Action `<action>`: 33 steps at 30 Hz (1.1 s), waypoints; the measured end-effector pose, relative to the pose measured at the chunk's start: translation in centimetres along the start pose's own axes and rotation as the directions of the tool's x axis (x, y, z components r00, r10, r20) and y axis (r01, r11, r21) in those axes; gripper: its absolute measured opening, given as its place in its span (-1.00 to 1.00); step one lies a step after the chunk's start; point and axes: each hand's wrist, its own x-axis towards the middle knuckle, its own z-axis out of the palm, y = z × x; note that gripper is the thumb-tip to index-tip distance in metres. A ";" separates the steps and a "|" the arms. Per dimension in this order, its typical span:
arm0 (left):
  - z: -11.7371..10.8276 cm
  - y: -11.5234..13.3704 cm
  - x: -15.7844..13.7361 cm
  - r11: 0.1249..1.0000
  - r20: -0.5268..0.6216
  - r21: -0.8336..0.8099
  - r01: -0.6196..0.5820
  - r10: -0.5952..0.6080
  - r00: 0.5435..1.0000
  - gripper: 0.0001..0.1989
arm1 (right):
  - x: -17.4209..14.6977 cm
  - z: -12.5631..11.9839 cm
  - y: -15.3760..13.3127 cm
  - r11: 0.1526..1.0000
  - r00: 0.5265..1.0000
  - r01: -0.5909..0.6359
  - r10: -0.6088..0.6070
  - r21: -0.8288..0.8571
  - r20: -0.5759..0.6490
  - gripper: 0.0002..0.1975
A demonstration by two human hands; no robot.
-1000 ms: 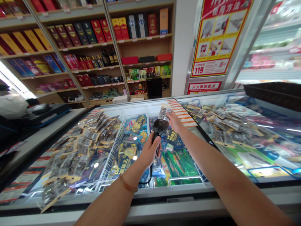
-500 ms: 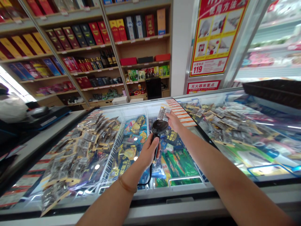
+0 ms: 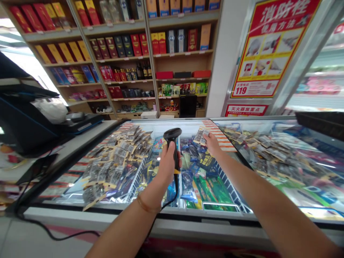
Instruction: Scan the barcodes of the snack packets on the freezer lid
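Note:
My left hand [image 3: 169,163] is wrapped round the handle of a black barcode scanner [image 3: 172,133], whose cord hangs down toward the freezer's front edge. To its right, my right hand [image 3: 212,143] pinches a small clear-fronted snack packet [image 3: 201,136] with a label on it. Both hands are above the freezer's glass top. A heap of similar packets [image 3: 118,154] lies on the glass to the left, and another pile of packets [image 3: 268,147] lies to the right. Under the glass, bags of frozen goods [image 3: 212,188] fill white wire baskets [image 3: 135,179].
Shelves [image 3: 185,52] with boxed bottles stand behind the freezer. A dark tray [image 3: 322,122] sits at the right. On the left counter are a black checkout machine [image 3: 24,114] and a white plastic bag [image 3: 51,109]. A black cable [image 3: 67,236] loops at the lower left.
The scanner and the packet have moved apart: the scanner went left and is held more upright, the packet is now to its right. The view has turned left.

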 end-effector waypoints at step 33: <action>-17.2 6.6 -0.5 0.915 -0.678 -0.243 -0.321 0.077 0.731 -0.62 | -4.8 33.7 -7.2 0.661 0.865 0.428 -0.104 -0.616 0.490 -0.89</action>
